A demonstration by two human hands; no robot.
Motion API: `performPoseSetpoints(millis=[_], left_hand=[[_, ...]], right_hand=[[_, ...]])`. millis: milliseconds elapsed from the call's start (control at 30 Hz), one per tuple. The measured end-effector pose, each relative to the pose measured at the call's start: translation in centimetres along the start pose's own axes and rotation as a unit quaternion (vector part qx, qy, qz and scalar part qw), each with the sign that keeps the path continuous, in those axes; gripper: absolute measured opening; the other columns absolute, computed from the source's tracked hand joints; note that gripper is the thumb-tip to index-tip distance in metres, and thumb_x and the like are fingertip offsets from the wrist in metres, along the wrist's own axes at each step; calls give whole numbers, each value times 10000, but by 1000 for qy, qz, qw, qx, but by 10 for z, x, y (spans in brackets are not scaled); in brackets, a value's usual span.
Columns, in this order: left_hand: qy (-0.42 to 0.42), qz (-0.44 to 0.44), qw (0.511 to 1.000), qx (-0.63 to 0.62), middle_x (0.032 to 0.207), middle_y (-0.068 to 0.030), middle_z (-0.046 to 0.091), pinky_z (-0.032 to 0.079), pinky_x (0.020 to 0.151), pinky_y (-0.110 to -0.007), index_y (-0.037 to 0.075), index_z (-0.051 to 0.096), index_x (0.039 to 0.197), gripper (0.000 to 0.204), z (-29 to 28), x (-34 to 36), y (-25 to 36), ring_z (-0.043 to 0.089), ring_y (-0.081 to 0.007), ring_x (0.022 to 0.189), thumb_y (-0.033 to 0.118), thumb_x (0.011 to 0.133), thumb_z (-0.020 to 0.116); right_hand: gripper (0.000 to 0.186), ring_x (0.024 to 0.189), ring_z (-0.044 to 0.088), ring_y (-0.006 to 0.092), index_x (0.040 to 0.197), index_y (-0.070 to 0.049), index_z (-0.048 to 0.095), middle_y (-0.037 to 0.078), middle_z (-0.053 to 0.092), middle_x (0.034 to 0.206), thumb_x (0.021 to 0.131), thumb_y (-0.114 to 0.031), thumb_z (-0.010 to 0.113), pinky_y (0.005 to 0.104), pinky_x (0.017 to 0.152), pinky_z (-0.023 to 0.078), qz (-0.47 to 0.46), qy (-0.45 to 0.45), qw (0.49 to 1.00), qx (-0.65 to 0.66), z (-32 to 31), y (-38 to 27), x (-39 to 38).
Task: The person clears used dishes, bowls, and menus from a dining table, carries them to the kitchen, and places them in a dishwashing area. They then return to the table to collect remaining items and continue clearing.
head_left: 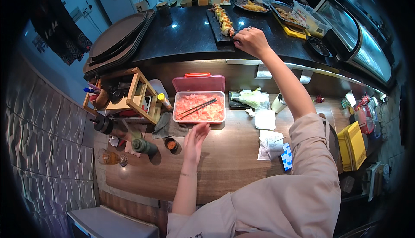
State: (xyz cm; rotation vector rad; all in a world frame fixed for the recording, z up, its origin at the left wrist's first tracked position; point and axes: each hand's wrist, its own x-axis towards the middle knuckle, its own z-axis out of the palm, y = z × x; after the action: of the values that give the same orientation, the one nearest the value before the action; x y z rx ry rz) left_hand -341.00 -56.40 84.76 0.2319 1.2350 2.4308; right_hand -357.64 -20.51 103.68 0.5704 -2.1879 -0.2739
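Note:
My right hand (251, 42) reaches across to the raised black counter. Its fingers are curled closed at the near right corner of a long black serving board (221, 41). A sliced sushi roll (222, 20) with a yellowish topping lies in a row along that board. Over the lower wooden worktop, my left hand (197, 141) is open and empty, its fingers stretched out. Just beyond it sits a clear plastic container (199, 122) full of pink pickled ginger (194, 102). Black chopsticks (196, 108) rest on the ginger, and the container's pink lid (199, 84) is folded back.
Brown round trays (116, 37) are stacked at the far left. A wooden rack (137, 93), a grey cloth (166, 128), a green bottle (145, 146) and a small dark cup (172, 145) stand left. Paper slips (271, 145) and a wrapped leafy vegetable (255, 98) lie right of the ginger.

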Motion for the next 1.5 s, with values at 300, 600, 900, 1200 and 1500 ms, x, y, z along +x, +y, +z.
performPoseSetpoints(millis=[300,600,900,1200,1500], left_hand=[[-168,-85,958,-216,1374,-184,526,397,1106,-415,-1,458,1384,725,130,176,18,520,-292,1278,606,1019,300],[-289,-12,923,-253,1473,-273,374,394,1079,-608,51,200,1538,948,201,197,23,372,-464,1371,758,920,73],[-279,-43,912,-297,1418,-236,445,450,988,-636,87,270,1517,893,198,168,16,524,-399,1223,756,933,183],[-289,-38,914,-283,1505,-262,345,462,974,-599,144,214,1557,831,181,98,18,502,-400,1239,711,954,283],[-291,-40,918,-266,1559,-254,224,528,955,-533,54,132,1557,873,179,19,11,469,-343,1246,560,957,514]], right_hand=[[141,654,629,136,777,-170,663,-39,622,690,703,-202,779,293,587,485,-61,48,995,56,-80,-25,-49],[169,709,651,110,784,-167,612,-62,614,716,765,-239,764,265,647,523,-66,38,995,65,-135,-49,-94],[154,672,638,101,799,-182,614,-59,584,704,801,-271,740,256,623,502,-48,52,994,78,-158,-74,-115],[97,692,603,55,855,-224,688,-105,574,717,776,-262,732,235,573,421,2,113,985,127,-180,-131,-147],[241,597,542,113,1014,-183,754,-53,567,649,786,-261,778,258,548,426,153,110,948,257,-239,-164,-226]])
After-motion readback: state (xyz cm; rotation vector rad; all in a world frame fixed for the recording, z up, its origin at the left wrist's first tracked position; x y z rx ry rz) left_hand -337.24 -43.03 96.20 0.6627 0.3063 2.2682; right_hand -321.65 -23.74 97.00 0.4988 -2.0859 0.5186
